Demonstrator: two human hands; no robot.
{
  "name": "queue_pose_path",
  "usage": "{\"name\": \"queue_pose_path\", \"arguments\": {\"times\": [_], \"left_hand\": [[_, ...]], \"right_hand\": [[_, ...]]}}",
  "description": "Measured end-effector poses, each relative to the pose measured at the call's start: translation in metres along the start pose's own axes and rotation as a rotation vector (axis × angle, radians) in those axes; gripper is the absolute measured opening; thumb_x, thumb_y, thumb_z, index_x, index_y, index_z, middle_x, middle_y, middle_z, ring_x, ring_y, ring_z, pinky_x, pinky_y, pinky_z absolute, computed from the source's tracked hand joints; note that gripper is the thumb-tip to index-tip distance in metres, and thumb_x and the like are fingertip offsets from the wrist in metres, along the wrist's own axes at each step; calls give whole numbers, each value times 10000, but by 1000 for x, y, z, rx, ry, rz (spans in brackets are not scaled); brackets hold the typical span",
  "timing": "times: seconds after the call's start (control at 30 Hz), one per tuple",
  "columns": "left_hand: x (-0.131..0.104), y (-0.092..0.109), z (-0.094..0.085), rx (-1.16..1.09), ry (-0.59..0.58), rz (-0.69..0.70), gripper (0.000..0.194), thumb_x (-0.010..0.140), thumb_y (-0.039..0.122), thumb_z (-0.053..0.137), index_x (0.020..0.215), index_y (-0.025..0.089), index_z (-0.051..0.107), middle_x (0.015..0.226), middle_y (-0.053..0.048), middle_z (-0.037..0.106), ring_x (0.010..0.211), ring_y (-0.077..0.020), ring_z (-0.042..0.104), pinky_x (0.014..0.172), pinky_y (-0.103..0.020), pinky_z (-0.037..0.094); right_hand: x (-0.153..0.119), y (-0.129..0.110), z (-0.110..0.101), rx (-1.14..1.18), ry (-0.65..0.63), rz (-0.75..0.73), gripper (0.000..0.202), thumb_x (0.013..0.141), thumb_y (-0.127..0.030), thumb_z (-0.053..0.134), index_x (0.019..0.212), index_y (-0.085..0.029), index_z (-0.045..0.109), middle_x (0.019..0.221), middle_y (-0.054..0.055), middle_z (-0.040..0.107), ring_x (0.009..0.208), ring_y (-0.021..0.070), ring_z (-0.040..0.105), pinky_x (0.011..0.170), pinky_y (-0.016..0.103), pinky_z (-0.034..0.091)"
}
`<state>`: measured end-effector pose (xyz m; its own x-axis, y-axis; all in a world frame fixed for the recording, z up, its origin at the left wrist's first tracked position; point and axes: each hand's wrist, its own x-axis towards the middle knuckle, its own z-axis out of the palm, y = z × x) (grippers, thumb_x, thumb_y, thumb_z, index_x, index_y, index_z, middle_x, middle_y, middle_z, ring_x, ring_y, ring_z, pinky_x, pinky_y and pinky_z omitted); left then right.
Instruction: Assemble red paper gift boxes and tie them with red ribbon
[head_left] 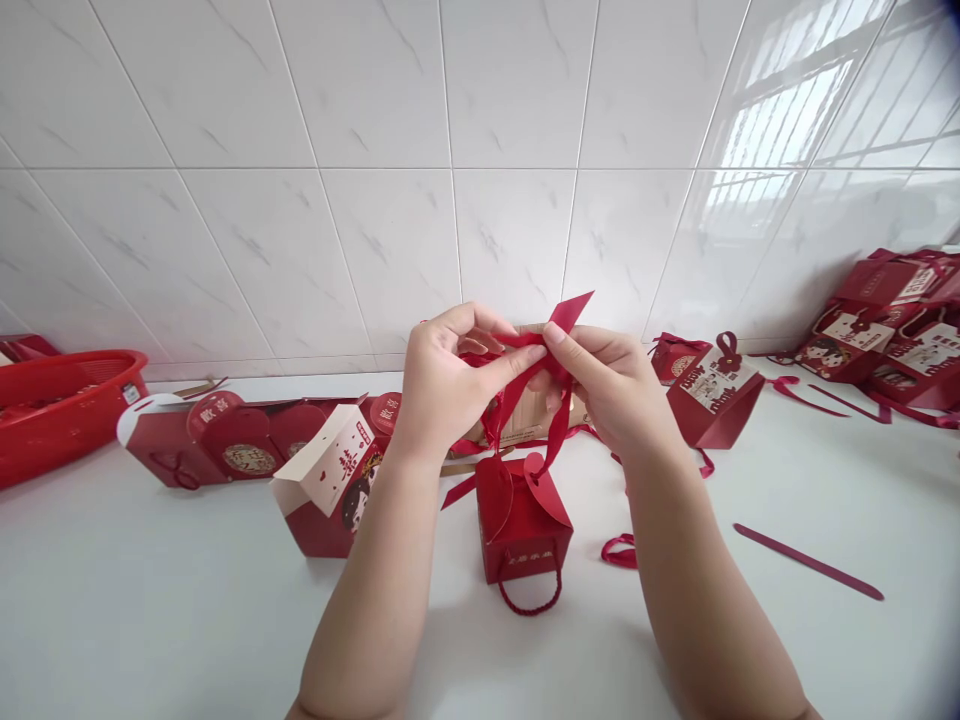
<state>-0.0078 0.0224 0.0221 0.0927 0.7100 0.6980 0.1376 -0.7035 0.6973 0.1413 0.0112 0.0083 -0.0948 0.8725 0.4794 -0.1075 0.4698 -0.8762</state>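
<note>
Both hands are raised close together over a small red gift box with a rope handle, which stands on the white table. Between my left hand and my right hand is a red ribbon; each hand pinches it between thumb and fingers. One ribbon end sticks up above the right thumb. Other lengths hang down to the top of the box, where folded petal flaps close it. Another tail of ribbon juts out left of the box. The fingers partly hide where the ribbon crosses.
Left of my arms stand several red boxes, one with an open white flap, and a red plastic basket. At right are a handled box, stacked boxes and a loose strip. A tiled wall rises behind.
</note>
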Motion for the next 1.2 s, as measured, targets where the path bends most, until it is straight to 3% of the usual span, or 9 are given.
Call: {"name": "queue_pose_path", "arguments": {"times": [0.13, 0.3, 0.47, 0.57, 0.7, 0.83, 0.97, 1.07, 1.2], "left_hand": [[0, -2, -4, 164, 17, 109, 146, 714, 238, 746, 631, 197, 633, 619, 15, 510, 603, -111, 501, 556, -246, 433], [-2, 3, -13, 273, -73, 107, 34, 746, 240, 719, 714, 229, 718, 548, 36, 373, 553, -103, 421, 555, -250, 402], [-5, 6, -14, 300, -243, 51, 85, 756, 324, 715, 762, 250, 757, 506, 32, 394, 506, -108, 391, 519, -267, 380], [-6, 3, -14, 318, -283, 39, 124, 747, 373, 716, 763, 262, 770, 506, 10, 494, 488, -120, 410, 499, -280, 368], [-4, -1, -20, 309, -377, -37, 132, 748, 381, 706, 785, 273, 772, 615, -19, 632, 498, -133, 493, 460, -269, 366], [-2, 4, -24, 247, -444, -37, 154, 719, 383, 735, 763, 235, 739, 547, -6, 585, 497, -136, 517, 451, -258, 374], [0, 7, -21, 133, -247, -32, 258, 767, 417, 693, 662, 189, 636, 542, -1, 551, 498, -119, 501, 469, -248, 382], [2, 3, -18, 77, -183, -97, 309, 783, 474, 666, 687, 184, 623, 589, -7, 563, 511, -115, 508, 457, -238, 373], [4, -2, -15, -27, -345, -218, 383, 823, 527, 599, 656, 183, 608, 558, -6, 554, 484, -116, 510, 448, -244, 373]], "right_hand": [[6, 5, -6, 136, -70, 67, 330, 802, -507, 638, 833, -184, 701, 722, 13, 671, 428, 52, 456, 411, 215, 384], [7, 7, -10, 147, -62, 77, 304, 807, -490, 644, 864, -200, 713, 595, -35, 563, 418, 40, 348, 398, 213, 296], [8, 9, -14, 229, -183, 117, 285, 822, -488, 627, 897, -225, 707, 576, -53, 547, 425, 47, 360, 465, 223, 371], [9, 10, -16, 301, -232, 144, 245, 832, -456, 630, 872, -226, 707, 524, -58, 515, 484, 65, 464, 552, 222, 445], [3, 4, -16, 150, -200, 121, 276, 824, -469, 633, 793, -201, 689, 626, -6, 613, 600, 111, 582, 620, 263, 498], [-10, -8, -13, -287, -80, -91, 282, 859, -430, 596, 723, -194, 668, 672, 18, 615, 630, 140, 580, 552, 274, 455], [-17, -11, -14, -655, 16, -469, 153, 848, -236, 609, 718, -202, 682, 783, 33, 626, 710, 148, 581, 596, 291, 473], [-14, -6, -16, -719, 19, -603, 116, 837, -192, 605, 811, -226, 714, 902, 50, 645, 744, 160, 610, 626, 319, 517], [-8, 1, -16, -654, -20, -737, 126, 830, -183, 605, 833, -233, 721, 992, 67, 647, 900, 210, 639, 738, 367, 561]]}}
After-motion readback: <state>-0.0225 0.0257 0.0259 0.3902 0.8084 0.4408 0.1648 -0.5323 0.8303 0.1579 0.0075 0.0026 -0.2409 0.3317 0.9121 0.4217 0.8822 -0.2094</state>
